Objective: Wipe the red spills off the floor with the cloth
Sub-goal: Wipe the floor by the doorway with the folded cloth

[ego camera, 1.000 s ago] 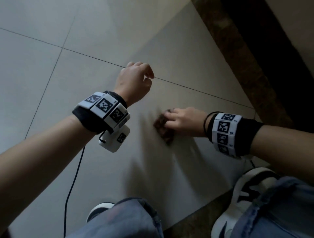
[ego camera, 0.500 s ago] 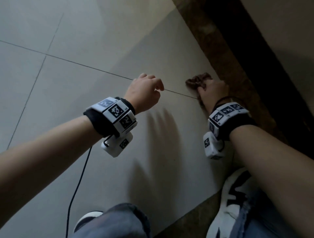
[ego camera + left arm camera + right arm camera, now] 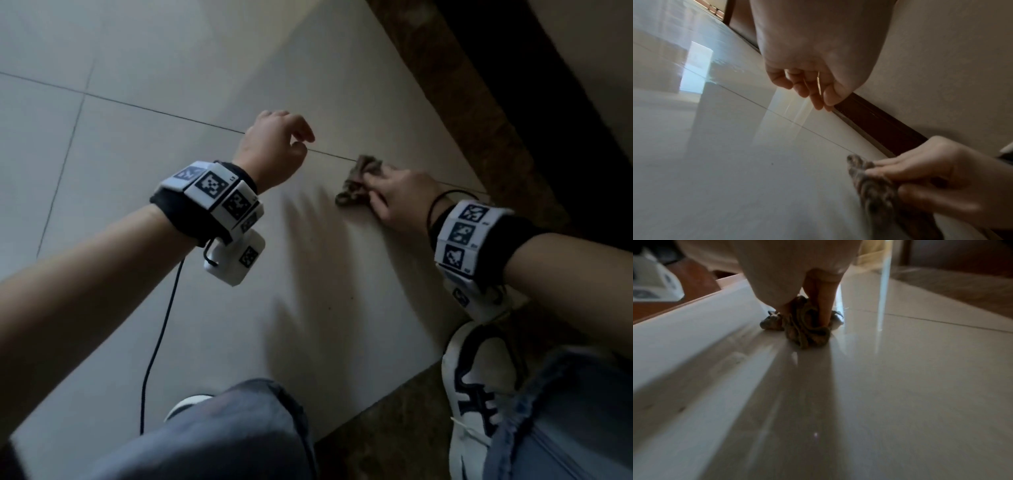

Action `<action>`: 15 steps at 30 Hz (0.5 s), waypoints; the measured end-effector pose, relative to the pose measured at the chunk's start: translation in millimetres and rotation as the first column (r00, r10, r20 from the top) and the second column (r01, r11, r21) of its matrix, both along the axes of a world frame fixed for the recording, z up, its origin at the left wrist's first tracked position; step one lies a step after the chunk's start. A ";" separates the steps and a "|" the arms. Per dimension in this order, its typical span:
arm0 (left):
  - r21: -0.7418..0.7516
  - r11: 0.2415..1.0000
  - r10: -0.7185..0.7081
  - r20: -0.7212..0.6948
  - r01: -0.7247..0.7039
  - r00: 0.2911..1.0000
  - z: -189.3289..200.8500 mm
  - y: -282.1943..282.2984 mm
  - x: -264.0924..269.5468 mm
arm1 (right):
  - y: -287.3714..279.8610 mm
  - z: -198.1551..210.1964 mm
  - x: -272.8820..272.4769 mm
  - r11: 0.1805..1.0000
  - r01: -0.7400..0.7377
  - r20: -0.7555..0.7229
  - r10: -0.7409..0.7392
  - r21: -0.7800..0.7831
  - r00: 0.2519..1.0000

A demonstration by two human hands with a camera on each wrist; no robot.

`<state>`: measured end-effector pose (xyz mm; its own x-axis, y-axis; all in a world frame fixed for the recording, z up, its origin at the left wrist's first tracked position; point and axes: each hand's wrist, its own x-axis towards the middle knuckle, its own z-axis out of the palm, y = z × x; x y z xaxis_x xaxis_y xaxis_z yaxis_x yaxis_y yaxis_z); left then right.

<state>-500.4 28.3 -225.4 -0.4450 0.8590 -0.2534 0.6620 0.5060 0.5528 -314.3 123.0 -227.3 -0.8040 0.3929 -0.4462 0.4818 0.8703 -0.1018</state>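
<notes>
A crumpled brownish cloth lies on the pale floor tile, just below a grout line. My right hand grips the cloth and presses it down on the tile. The right wrist view shows the fingers curled round the cloth. My left hand hovers above the floor to the left of the cloth, fingers loosely curled with nothing in them. The left wrist view shows that hand empty, and the cloth under the right hand. No red spill shows on the tiles in view.
A dark brown border strip runs along the wall at the right. My white shoes and jeans-clad knees fill the near edge. A black cable hangs from the left wrist to the floor.
The right hand swept the cloth from mid-tile out to the brown border, then back left onto the pale tile. The left hand has hardly moved.
</notes>
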 end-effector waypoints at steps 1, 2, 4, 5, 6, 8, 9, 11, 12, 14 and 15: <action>-0.006 1.000 0.020 0.007 -0.020 1.000 3.0 -4.6 0.1 | -8.6 0.1 -1.3 0.998 -0.063 0.031 0.064 -0.030 0.997; -0.011 0.999 0.044 0.016 -0.043 0.999 6.9 -10.5 -0.1 | -16.9 1.0 -4.5 0.991 -0.128 0.074 0.131 -0.047 0.989; -0.021 0.993 0.120 0.035 -0.119 0.992 18.7 -24.9 0.4 | -31.2 2.6 -14.9 0.960 -0.272 0.159 0.279 -0.063 0.947; -0.023 0.985 0.173 0.045 -0.172 0.984 26.0 -32.8 2.3 | -37.6 4.3 -20.8 0.937 -0.343 0.197 0.350 -0.071 0.916; -0.023 0.973 0.229 0.057 -0.228 0.972 33.0 -41.2 5.7 | -45.0 6.0 -25.1 0.911 -0.405 0.231 0.411 -0.076 0.882; -0.028 0.943 0.334 0.073 -0.333 0.940 47.0 -60.1 15.2 | -62.1 12.4 -30.2 0.853 -0.512 0.283 0.517 -0.096 0.808; -0.041 0.927 0.375 0.074 -0.373 0.924 54.5 -70.0 20.1 | -69.8 14.0 -28.7 0.817 -0.566 0.288 0.571 -0.109 0.769; -0.065 0.914 0.406 0.078 -0.401 0.911 70.3 -89.0 27.9 | -84.4 7.4 -17.8 0.709 -0.704 0.225 0.693 -0.039 0.685; -0.077 0.914 0.404 0.082 -0.398 0.911 76.9 -98.8 30.8 | -92.7 6.5 -11.9 0.654 -0.756 0.189 0.742 0.003 0.643; -0.110 0.916 0.394 0.081 -0.385 0.915 87.9 -115.7 33.6 | -109.7 -0.5 3.8 0.623 -0.783 0.119 0.777 0.001 0.618; -0.123 0.918 0.386 0.072 -0.376 0.920 89.7 -119.9 32.4 | -114.9 -10.5 8.2 0.616 -0.787 0.077 0.787 -0.042 0.612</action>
